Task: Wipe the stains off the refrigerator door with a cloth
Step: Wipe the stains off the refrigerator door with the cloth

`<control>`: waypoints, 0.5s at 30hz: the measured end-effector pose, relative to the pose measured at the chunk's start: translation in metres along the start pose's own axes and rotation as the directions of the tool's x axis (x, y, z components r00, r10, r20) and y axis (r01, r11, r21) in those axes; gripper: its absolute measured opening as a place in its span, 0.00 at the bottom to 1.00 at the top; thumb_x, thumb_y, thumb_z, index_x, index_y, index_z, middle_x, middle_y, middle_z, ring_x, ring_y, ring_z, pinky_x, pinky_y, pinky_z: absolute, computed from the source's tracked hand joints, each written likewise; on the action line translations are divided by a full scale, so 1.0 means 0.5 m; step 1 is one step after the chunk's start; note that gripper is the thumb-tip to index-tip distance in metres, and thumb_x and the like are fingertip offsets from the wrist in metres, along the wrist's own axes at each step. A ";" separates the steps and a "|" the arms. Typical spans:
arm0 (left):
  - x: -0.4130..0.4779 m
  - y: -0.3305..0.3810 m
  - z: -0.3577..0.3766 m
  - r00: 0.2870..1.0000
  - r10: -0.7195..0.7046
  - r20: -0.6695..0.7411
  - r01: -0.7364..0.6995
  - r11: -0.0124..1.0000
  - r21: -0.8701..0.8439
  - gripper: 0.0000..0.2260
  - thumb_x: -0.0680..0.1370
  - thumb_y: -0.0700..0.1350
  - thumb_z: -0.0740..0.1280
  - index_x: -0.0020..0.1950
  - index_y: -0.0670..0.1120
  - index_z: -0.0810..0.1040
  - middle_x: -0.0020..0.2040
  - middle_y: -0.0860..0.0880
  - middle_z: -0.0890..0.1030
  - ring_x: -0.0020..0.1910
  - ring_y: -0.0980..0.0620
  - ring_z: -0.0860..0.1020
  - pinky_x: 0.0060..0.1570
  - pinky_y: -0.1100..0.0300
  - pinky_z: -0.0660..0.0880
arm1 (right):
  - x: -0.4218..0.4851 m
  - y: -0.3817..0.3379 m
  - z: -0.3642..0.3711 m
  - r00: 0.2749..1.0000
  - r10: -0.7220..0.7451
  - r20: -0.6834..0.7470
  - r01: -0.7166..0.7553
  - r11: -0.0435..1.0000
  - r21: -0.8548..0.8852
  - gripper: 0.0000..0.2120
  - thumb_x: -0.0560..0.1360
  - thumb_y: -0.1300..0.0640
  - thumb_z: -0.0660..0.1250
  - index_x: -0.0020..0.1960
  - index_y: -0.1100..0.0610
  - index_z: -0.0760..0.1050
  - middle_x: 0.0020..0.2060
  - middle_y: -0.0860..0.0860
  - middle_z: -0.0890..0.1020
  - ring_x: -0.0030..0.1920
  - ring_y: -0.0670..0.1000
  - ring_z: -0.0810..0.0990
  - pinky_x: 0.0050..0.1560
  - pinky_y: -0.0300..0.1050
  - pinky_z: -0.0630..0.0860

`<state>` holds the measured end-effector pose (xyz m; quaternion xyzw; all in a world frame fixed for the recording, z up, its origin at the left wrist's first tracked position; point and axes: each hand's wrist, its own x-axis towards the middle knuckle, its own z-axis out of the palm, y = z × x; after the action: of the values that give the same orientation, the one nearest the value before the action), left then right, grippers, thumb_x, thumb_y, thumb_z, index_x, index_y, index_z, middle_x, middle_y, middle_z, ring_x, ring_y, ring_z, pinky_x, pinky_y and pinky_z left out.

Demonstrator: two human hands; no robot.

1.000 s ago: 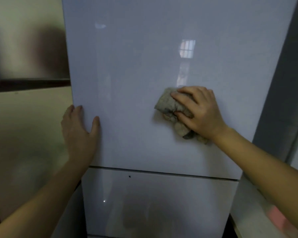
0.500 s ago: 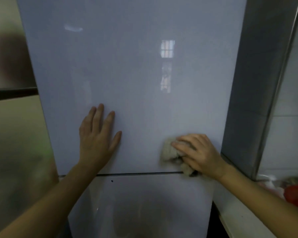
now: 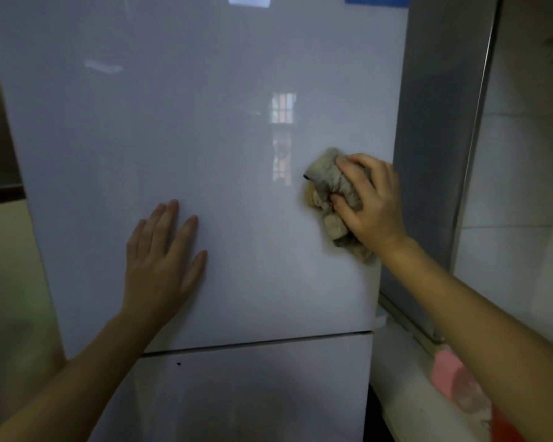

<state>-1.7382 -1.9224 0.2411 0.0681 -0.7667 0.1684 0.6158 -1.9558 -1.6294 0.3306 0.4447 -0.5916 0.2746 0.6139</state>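
The glossy white refrigerator door (image 3: 205,138) fills most of the view. My right hand (image 3: 374,202) grips a crumpled grey-beige cloth (image 3: 328,183) and presses it against the door near its right edge. A small yellowish smear shows on the door beside the cloth's left side. My left hand (image 3: 160,260) lies flat on the door lower left of the cloth, fingers straight and spread. Below the seam, the lower door (image 3: 253,393) carries a small dark speck (image 3: 178,364).
The refrigerator's grey side panel (image 3: 434,154) runs down on the right, with a white tiled wall (image 3: 524,186) beyond it. A pink object (image 3: 447,374) and something red lie on a white ledge at the lower right. A beige wall (image 3: 10,282) is at the left.
My right hand has carried the cloth up from the door's bottom edge to mid-height on the right. My left hand stays flat on the door.
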 end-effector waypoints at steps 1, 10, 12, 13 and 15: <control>-0.005 0.001 0.002 1.000 0.006 0.005 -0.006 1.000 -0.001 0.24 0.82 0.52 0.62 0.73 0.39 0.74 0.78 0.35 0.67 0.77 0.35 0.66 0.75 0.39 0.61 | -0.041 -0.006 0.002 1.000 -0.001 0.024 0.000 1.000 0.008 0.24 0.77 0.52 0.70 0.70 0.59 0.75 0.63 0.58 0.75 0.61 0.58 0.73 0.63 0.51 0.68; -0.030 -0.006 0.004 0.997 0.066 0.049 -0.066 0.998 -0.003 0.24 0.82 0.51 0.63 0.74 0.38 0.73 0.77 0.34 0.67 0.76 0.34 0.67 0.75 0.37 0.63 | -0.313 -0.055 0.010 0.958 -0.158 0.241 0.145 0.987 0.071 0.21 0.83 0.46 0.62 0.72 0.55 0.70 0.66 0.55 0.73 0.63 0.57 0.75 0.61 0.53 0.72; -0.026 -0.010 0.000 0.995 0.079 0.058 -0.079 0.997 0.006 0.24 0.82 0.51 0.64 0.73 0.38 0.74 0.77 0.34 0.68 0.76 0.33 0.67 0.74 0.37 0.65 | -0.271 -0.034 -0.002 0.970 -0.123 0.207 0.120 0.992 0.027 0.21 0.82 0.49 0.64 0.71 0.56 0.71 0.65 0.56 0.73 0.62 0.58 0.75 0.61 0.53 0.71; -0.025 -0.010 0.000 0.995 0.084 0.059 -0.085 0.996 0.012 0.24 0.82 0.51 0.64 0.73 0.38 0.74 0.77 0.34 0.68 0.76 0.33 0.68 0.74 0.37 0.65 | -0.248 -0.022 -0.009 0.978 -0.082 0.192 0.084 0.996 -0.001 0.22 0.80 0.50 0.65 0.71 0.57 0.71 0.65 0.57 0.74 0.62 0.59 0.75 0.62 0.53 0.71; -0.028 -0.012 0.001 0.994 0.094 0.051 -0.095 0.995 0.023 0.24 0.81 0.51 0.65 0.73 0.38 0.74 0.77 0.33 0.68 0.75 0.33 0.68 0.73 0.37 0.65 | -0.215 0.000 -0.019 0.983 -0.023 0.181 0.030 0.999 -0.035 0.24 0.78 0.51 0.68 0.72 0.57 0.71 0.64 0.58 0.74 0.61 0.60 0.75 0.62 0.53 0.70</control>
<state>-1.7335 -1.9298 0.2285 0.0436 -0.7820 0.2052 0.5869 -1.9671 -1.6007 0.2273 0.4641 -0.6437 0.2139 0.5697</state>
